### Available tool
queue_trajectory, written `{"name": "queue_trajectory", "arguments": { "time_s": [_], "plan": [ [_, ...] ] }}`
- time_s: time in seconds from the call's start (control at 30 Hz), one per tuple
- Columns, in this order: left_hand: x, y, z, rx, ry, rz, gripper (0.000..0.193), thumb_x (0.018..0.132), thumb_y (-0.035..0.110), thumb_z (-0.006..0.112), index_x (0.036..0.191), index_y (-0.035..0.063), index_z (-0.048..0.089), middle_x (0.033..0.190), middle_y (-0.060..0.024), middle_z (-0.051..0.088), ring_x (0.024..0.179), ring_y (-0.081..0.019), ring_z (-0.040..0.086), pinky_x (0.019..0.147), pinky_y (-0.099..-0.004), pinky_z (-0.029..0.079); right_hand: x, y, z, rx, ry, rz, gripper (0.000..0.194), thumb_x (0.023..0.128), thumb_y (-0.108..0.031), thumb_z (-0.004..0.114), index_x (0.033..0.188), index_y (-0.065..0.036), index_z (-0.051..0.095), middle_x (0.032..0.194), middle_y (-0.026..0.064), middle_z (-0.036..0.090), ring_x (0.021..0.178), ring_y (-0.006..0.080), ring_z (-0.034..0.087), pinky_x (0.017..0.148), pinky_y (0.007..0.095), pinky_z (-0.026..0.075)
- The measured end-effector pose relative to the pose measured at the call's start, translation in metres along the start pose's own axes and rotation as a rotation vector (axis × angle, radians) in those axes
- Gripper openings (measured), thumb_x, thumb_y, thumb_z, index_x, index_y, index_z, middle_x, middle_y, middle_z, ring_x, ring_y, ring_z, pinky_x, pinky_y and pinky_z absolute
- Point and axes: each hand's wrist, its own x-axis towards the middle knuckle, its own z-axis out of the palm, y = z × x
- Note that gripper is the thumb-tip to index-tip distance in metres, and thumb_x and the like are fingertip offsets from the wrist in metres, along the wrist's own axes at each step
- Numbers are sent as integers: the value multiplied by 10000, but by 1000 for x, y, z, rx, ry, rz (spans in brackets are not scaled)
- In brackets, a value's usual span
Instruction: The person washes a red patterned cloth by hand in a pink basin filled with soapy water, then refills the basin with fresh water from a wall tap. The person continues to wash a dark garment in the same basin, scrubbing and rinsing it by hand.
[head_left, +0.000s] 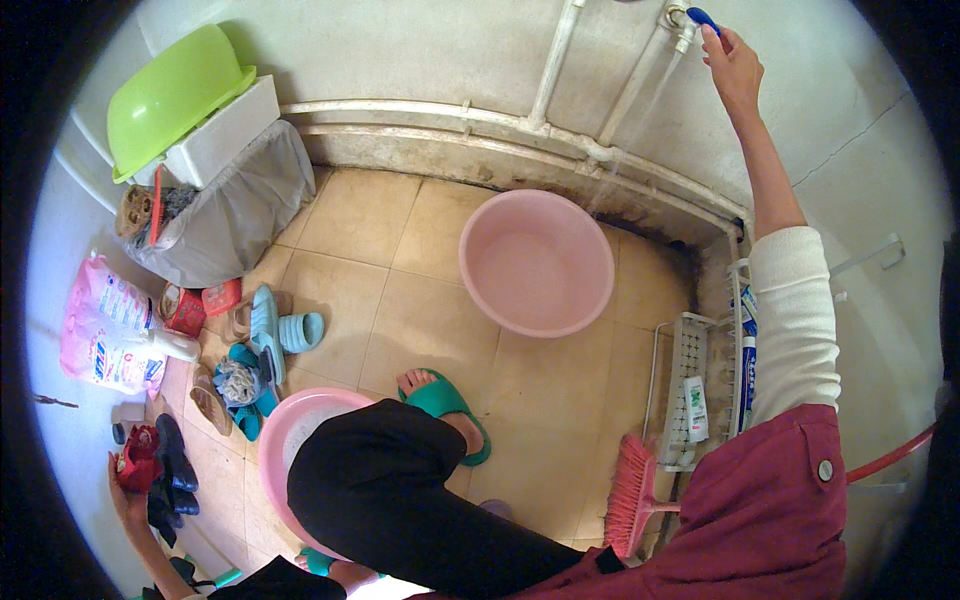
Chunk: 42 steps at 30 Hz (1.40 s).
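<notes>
My right hand (731, 67) is raised to the blue handle (703, 20) of a wall tap (684, 36), its fingers on the handle. A thin stream of water falls from the spout. Below, a round pink plastic basin (536, 262) stands on the tiled floor near the wall. At the lower left my left hand (129, 491) holds a red item (139, 461), perhaps cloth or a packet, above dark shoes (176, 457). A second pink basin (274, 442) with whitish, sudsy-looking contents is partly hidden behind my black-clad leg.
Slippers (266, 330) and sandals (210, 401) lie left, beside a pink detergent bag (112, 330). A green basin (176, 90) rests on a white box (225, 131). Pipes (420, 110) run along the wall. A red broom (630, 495) and wire rack (682, 390) stand right.
</notes>
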Motion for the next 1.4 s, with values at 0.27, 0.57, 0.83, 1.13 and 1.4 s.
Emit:
{"name": "queue_trajectory", "arguments": {
  "time_s": [0.27,0.57,0.83,1.13,1.4],
  "plan": [
    [2,-2,1,4,49,23,315,923,338,539,1163,138,496,1255,-115,530,1117,-278,540,881,-478,495,17,-26,-16,-687,1,-87,520,799,-619,537,846,-112,645,755,108,661,745,305,640,632,412,478],
    [5,-1,-2,-22,45,18,314,928,353,528,1168,152,498,1279,-114,511,1123,-278,536,890,-467,489,27,-37,-15,-817,-14,-71,496,798,-594,547,834,-109,642,818,114,676,797,305,654,654,424,500],
    [-2,-4,13,81,-96,3,315,926,360,529,1159,153,487,1262,-110,518,1082,-273,558,840,-498,513,32,-36,-16,-861,-39,-113,510,813,-595,524,848,-103,654,799,130,675,773,317,655,629,415,507],
    [6,-5,14,62,-57,3,346,925,363,530,1193,148,493,1238,-112,544,1074,-277,567,857,-475,510,31,-45,-4,-789,20,-126,464,779,-475,580,789,-20,669,813,205,648,780,357,628,682,460,496],
    [14,2,-6,17,21,49,374,942,324,506,1256,124,474,1311,-110,491,1154,-262,515,918,-455,475,-63,27,18,227,-325,144,395,900,-445,507,952,-83,656,786,63,604,712,158,580,644,347,485]
  ]
}}
